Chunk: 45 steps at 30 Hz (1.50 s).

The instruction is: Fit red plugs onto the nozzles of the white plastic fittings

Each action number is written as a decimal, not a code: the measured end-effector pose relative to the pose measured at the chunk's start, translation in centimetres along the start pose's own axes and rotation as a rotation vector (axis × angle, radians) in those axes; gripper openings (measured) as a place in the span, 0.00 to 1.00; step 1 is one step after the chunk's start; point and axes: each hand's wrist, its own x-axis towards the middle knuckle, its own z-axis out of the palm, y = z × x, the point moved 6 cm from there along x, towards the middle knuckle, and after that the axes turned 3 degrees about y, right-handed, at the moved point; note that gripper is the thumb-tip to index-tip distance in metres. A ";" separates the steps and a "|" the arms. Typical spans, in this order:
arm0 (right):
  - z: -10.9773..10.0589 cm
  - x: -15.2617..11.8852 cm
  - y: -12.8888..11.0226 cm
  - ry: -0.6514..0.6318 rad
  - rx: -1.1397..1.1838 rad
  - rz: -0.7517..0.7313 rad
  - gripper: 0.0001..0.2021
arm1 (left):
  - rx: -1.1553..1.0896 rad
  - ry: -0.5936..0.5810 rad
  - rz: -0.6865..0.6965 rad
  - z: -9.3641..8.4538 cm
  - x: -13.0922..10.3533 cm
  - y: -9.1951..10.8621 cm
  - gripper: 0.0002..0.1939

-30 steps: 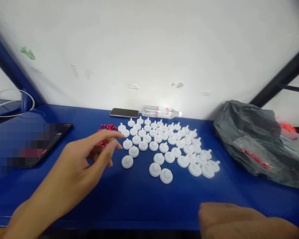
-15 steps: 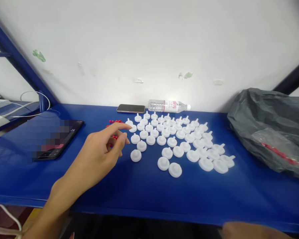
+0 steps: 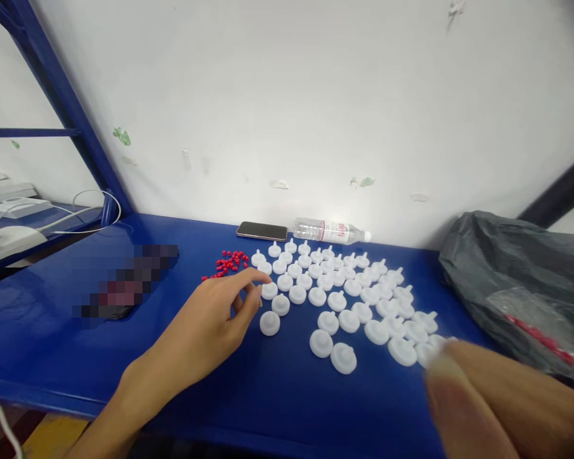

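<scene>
Lower right, the right hand [image 3: 497, 401] is blurred; I cannot tell its grip. Left of centre, the left hand [image 3: 210, 319] holds thumb and forefinger slightly apart beside white caps [image 3: 337, 301] spread across the table [image 3: 277, 395] mid-frame. These look light, stiff, perhaps slippery; pinch the stem [image 3: 274, 244].
</scene>
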 end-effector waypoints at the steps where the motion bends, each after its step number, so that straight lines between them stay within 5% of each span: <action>1: 0.4 0.7 -0.4 0.022 -0.044 -0.030 0.27 | 0.015 -0.008 0.009 0.1 0.0 0.2 0.18; 5: 1.9 3.0 0.0 0.048 -0.317 -0.064 0.27 | 0.067 -0.019 0.045 1.0 -0.2 0.3 0.15; 13: 1.8 3.4 1.3 0.062 -0.260 0.024 0.30 | 0.083 -0.092 0.058 2.7 -0.4 -0.4 0.10; 20: 3.9 3.2 1.6 -0.126 -0.161 0.010 0.16 | 0.039 -0.126 0.053 2.4 -0.2 0.6 0.09; 27: 7.1 1.3 0.3 -0.440 -0.172 -0.170 0.19 | -0.323 0.013 -0.017 1.5 -1.1 2.0 0.10; 31: 7.2 1.3 0.7 -0.456 -0.222 -0.260 0.15 | -0.360 0.027 0.012 1.2 -1.1 2.1 0.10; 36: 6.2 2.0 1.4 -0.340 -0.390 -0.315 0.19 | 0.030 0.199 -0.018 -2.6 -0.1 -1.6 0.18; 41: 6.2 2.0 1.3 -0.325 -0.489 -0.389 0.14 | 0.379 0.098 -0.147 -4.8 0.7 -7.0 0.22; 45: 6.3 2.0 1.4 -0.328 -0.494 -0.381 0.14 | 0.370 0.033 -0.167 -4.6 0.6 -7.7 0.20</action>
